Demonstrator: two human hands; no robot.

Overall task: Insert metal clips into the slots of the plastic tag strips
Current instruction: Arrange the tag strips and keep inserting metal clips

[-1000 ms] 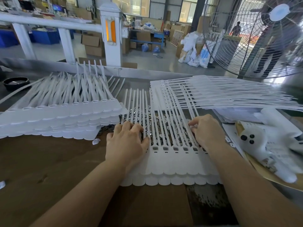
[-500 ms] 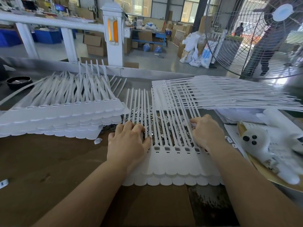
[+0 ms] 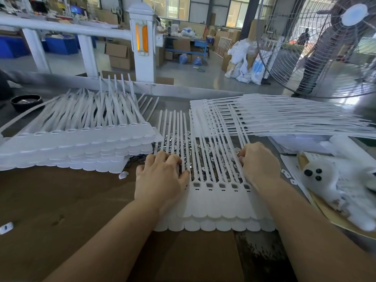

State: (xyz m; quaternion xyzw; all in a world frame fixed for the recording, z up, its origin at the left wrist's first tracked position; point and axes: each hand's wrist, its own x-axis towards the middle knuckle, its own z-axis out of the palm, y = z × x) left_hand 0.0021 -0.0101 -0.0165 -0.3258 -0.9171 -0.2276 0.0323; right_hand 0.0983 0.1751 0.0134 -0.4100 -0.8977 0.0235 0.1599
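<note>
My left hand (image 3: pixel 162 178) lies palm-down on the left part of the white plastic tag strips with scalloped ends (image 3: pixel 219 206), which sit stacked on the brown worktop (image 3: pixel 61 210) directly in front of me. Fingers loosely bent over the thin tails, pressing them; nothing pinched that I can make out. My right hand (image 3: pixel 258 165) sits at the right edge of the same stack, fingers curled tight and fingertips tucked among the tails. Whether they hold a clip I cannot tell; the tips are hidden.

A loose heap of small shiny metal clips (image 3: pixel 183 141) lies under and between the tails, just beyond both hands. A row of rectangular slots shows across the strip heads between my hands.

To the left, a taller pile of white tag strips (image 3: pixel 77 147), tails pointing away. Far right, a fanned stack of white strips (image 3: pixel 284 123) with tails running rightward. A white plush toy with black eyes (image 3: pixel 325 180) lies at the right edge. A large wire-guard fan (image 3: pixel 325 58) stands beyond.
</note>
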